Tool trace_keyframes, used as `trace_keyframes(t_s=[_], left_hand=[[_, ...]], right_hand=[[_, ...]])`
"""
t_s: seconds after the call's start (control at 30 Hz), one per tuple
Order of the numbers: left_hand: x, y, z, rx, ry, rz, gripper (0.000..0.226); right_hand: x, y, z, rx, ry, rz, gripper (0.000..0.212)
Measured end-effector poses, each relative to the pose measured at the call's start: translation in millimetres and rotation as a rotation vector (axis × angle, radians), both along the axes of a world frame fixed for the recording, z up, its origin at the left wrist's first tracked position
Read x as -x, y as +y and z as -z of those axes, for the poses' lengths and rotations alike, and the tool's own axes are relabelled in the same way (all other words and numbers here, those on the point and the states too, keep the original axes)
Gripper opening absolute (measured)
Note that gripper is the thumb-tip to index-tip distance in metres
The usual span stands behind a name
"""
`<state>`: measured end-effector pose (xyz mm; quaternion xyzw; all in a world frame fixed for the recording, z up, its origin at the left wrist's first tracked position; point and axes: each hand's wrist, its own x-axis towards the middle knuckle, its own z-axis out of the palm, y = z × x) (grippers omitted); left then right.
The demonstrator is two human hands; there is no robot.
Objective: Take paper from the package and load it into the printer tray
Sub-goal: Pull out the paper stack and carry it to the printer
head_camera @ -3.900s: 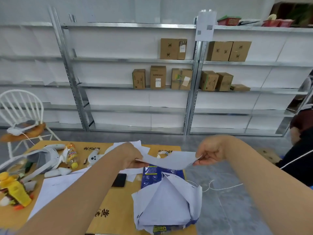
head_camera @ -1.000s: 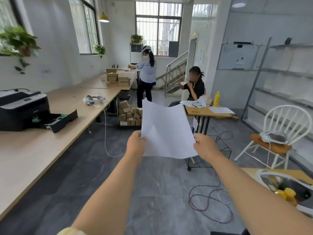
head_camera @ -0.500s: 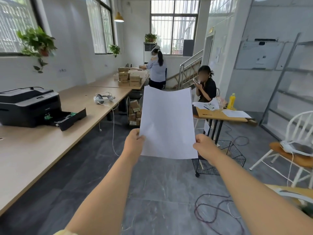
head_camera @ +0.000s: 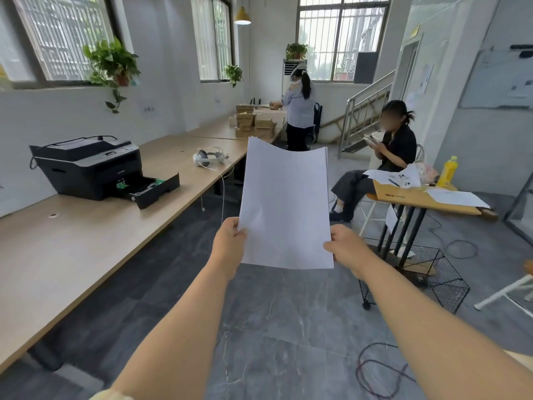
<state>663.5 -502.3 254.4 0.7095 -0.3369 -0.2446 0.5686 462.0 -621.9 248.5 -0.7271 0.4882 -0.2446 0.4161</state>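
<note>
A: Paper (head_camera: 285, 203) first; a thin stack of white sheets, held upright in mid-air over the floor, top edge bowed a little; well apart from the printer (head_camera: 92, 166).

B: Why upright, two-handed?

A: My guess: pinching both lower corners keeps the sheets squared and stops them sagging on the way across; a flat carry would let them droop.

B: The hands?

A: Left hand (head_camera: 229, 243) closed on the lower left edge, thumb on the near face, fingers hidden behind; right hand (head_camera: 346, 246) closed on the lower right corner the same way; neither touches anything else.

B: And the target?

A: Tray (head_camera: 153, 187) pulled out of the printer's front, open side up, green guides showing, no paper visible in it; printer sits on the long worktop (head_camera: 72, 241) to the left; a headset (head_camera: 209, 158) lies further along.

B: Stage?

A: Carry, I judge; loading not yet begun; the sheets need tipping flat and turning left to meet the tray.
</note>
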Motion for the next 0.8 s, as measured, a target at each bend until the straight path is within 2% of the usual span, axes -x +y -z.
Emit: trace_keyframes(t_s=[0.13, 0.27, 0.4, 0.53, 0.63, 0.8], left_hand=[[-32, -19, 4, -0.025, -0.015, -0.041, 0.017], [-77, -46, 8, -0.012, -0.009, -0.040, 0.020], [-127, -77, 6, 0.002, -0.012, -0.057, 0.019], [-178, -108, 6, -0.064, -0.066, -0.093, 0.021], [-210, -126, 6, -0.101, -0.092, -0.141, 0.023], [-249, -147, 7, -0.120, -0.116, -0.221, 0.024]], right_hand=[[-39, -30, 11, -0.014, 0.003, -0.019, 0.036], [-81, -50, -1, 0.003, -0.035, -0.012, 0.010], [-135, -83, -9, 0.142, 0.027, -0.017, 0.014], [-186, -108, -17, 0.263, 0.100, -0.032, 0.012], [-218, -122, -20, 0.290, 0.093, -0.055, 0.016], [-267, -147, -21, 0.308, 0.115, -0.112, 0.005]])
